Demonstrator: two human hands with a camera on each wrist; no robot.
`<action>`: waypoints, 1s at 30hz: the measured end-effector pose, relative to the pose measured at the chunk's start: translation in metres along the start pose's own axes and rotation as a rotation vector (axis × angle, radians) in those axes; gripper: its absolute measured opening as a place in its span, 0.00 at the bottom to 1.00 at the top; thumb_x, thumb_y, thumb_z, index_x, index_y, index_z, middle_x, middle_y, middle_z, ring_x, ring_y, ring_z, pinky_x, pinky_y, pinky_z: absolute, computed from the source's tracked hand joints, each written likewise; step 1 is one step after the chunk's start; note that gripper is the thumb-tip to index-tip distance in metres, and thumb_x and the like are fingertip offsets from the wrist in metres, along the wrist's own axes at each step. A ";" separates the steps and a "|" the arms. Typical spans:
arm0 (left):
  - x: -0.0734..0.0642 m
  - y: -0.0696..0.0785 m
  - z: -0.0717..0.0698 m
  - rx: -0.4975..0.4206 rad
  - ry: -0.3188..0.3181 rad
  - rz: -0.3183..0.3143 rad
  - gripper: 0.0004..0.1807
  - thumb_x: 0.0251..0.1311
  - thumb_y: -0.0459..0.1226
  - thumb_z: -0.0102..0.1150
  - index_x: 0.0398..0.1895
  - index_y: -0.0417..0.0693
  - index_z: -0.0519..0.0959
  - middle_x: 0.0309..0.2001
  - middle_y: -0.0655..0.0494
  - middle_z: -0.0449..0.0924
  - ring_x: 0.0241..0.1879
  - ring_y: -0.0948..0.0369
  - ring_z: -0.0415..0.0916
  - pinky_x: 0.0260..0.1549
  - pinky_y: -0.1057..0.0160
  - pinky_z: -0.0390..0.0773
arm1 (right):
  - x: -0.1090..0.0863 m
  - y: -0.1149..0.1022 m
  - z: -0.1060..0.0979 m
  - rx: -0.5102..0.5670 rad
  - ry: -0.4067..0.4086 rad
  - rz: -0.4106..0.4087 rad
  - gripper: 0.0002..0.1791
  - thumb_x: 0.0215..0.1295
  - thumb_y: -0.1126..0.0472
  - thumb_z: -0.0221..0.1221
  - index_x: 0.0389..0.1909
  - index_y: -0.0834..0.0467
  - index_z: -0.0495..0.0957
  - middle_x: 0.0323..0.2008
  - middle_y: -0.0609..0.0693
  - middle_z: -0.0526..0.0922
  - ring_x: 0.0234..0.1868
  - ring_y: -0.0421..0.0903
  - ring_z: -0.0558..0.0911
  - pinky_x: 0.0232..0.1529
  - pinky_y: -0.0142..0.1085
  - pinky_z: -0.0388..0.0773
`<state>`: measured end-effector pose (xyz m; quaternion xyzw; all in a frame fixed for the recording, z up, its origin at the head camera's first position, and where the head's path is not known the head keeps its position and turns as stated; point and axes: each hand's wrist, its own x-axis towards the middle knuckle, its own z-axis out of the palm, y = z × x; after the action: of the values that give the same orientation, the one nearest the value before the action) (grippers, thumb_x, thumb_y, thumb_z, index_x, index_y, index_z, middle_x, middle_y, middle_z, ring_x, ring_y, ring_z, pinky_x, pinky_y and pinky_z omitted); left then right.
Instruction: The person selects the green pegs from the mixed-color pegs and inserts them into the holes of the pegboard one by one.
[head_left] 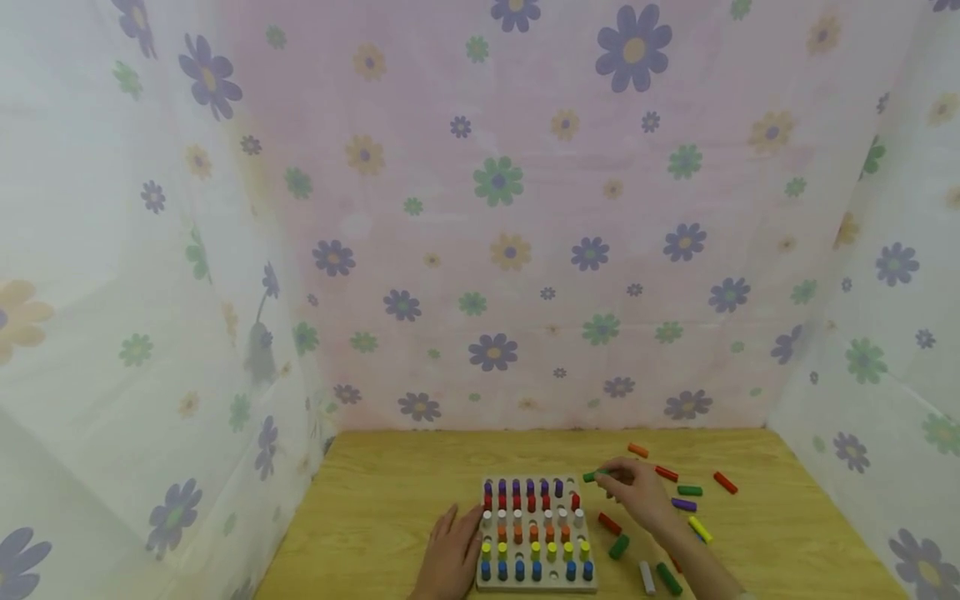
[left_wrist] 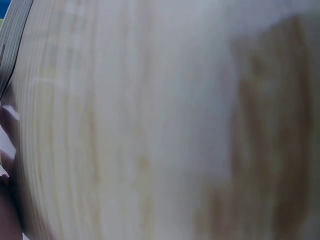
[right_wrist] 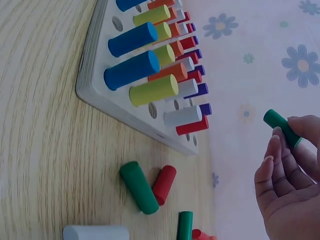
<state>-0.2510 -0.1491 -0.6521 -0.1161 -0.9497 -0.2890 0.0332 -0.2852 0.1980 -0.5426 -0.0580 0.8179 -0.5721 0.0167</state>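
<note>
My right hand [head_left: 637,493] pinches a green peg [right_wrist: 281,128] between thumb and fingertips, just off the far right corner of a pale wooden pegboard [head_left: 538,585]. Rows of upright pegs fill most of the board: purple, red, white, orange, yellow and, nearest me, blue. Bare holes [right_wrist: 117,23] show among the rows. My left hand [head_left: 447,557] lies on the table along the board's left side, its extended fingers right at the edge. In the left wrist view only a sliver of those fingers [left_wrist: 7,160] shows.
Loose pegs lie scattered right of the board: a red peg [head_left: 610,523] and a green peg [head_left: 618,547] close by, a white peg [head_left: 647,577] in front, a purple peg [head_left: 684,504], a yellow peg [head_left: 700,530] and an orange peg [head_left: 638,450] farther off. Flowered curtains [head_left: 495,275] enclose the table.
</note>
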 end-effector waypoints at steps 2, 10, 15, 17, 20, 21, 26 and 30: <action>0.000 0.001 0.000 0.011 0.006 0.002 0.26 0.79 0.50 0.45 0.74 0.53 0.71 0.68 0.54 0.76 0.75 0.40 0.57 0.74 0.33 0.54 | 0.001 -0.003 0.004 0.003 -0.006 -0.003 0.15 0.69 0.57 0.66 0.47 0.65 0.82 0.35 0.55 0.84 0.37 0.58 0.83 0.36 0.46 0.87; 0.002 0.003 -0.001 0.029 -0.003 0.010 0.26 0.79 0.50 0.44 0.74 0.52 0.71 0.70 0.53 0.74 0.75 0.40 0.57 0.74 0.33 0.54 | 0.005 -0.009 0.019 0.021 -0.025 -0.010 0.14 0.68 0.60 0.67 0.45 0.67 0.81 0.37 0.58 0.84 0.38 0.57 0.84 0.36 0.46 0.87; 0.003 0.001 0.002 0.057 -0.023 -0.011 0.26 0.79 0.50 0.44 0.74 0.53 0.70 0.70 0.55 0.73 0.76 0.41 0.57 0.75 0.35 0.55 | 0.009 -0.007 0.029 0.023 -0.031 -0.017 0.12 0.67 0.60 0.68 0.44 0.65 0.82 0.36 0.54 0.85 0.39 0.59 0.85 0.37 0.49 0.87; 0.003 0.001 0.003 0.064 -0.030 -0.013 0.26 0.79 0.50 0.43 0.74 0.53 0.70 0.71 0.55 0.73 0.76 0.42 0.56 0.76 0.36 0.54 | 0.012 -0.006 0.033 0.033 -0.029 -0.035 0.12 0.67 0.61 0.68 0.44 0.66 0.83 0.36 0.55 0.85 0.39 0.59 0.85 0.37 0.50 0.88; 0.003 0.001 0.004 0.074 -0.023 -0.001 0.27 0.80 0.51 0.42 0.74 0.52 0.70 0.70 0.54 0.73 0.75 0.41 0.57 0.75 0.36 0.55 | 0.014 -0.008 0.041 0.034 -0.023 -0.062 0.11 0.66 0.62 0.68 0.43 0.66 0.83 0.35 0.54 0.85 0.38 0.57 0.85 0.38 0.47 0.89; 0.002 0.001 0.003 0.076 -0.016 0.004 0.27 0.80 0.50 0.43 0.74 0.52 0.70 0.70 0.54 0.73 0.75 0.41 0.58 0.75 0.36 0.55 | 0.015 -0.008 0.044 0.036 -0.024 -0.066 0.11 0.66 0.62 0.68 0.43 0.66 0.83 0.35 0.53 0.85 0.38 0.56 0.85 0.39 0.47 0.89; 0.001 0.001 0.000 0.096 0.013 0.028 0.26 0.80 0.50 0.42 0.74 0.50 0.71 0.69 0.53 0.74 0.74 0.40 0.59 0.74 0.34 0.57 | 0.017 -0.012 0.060 0.053 -0.014 -0.082 0.12 0.68 0.61 0.67 0.45 0.66 0.83 0.36 0.53 0.83 0.40 0.58 0.84 0.39 0.49 0.88; 0.000 0.001 0.001 0.091 0.005 0.028 0.27 0.80 0.51 0.42 0.74 0.51 0.71 0.70 0.53 0.74 0.74 0.40 0.59 0.73 0.34 0.58 | 0.017 -0.014 0.071 0.048 -0.016 -0.089 0.12 0.70 0.61 0.65 0.46 0.66 0.83 0.37 0.57 0.83 0.39 0.60 0.83 0.37 0.50 0.87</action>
<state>-0.2506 -0.1480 -0.6520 -0.1271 -0.9601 -0.2452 0.0447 -0.2946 0.1249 -0.5533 -0.0984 0.8004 -0.5913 -0.0008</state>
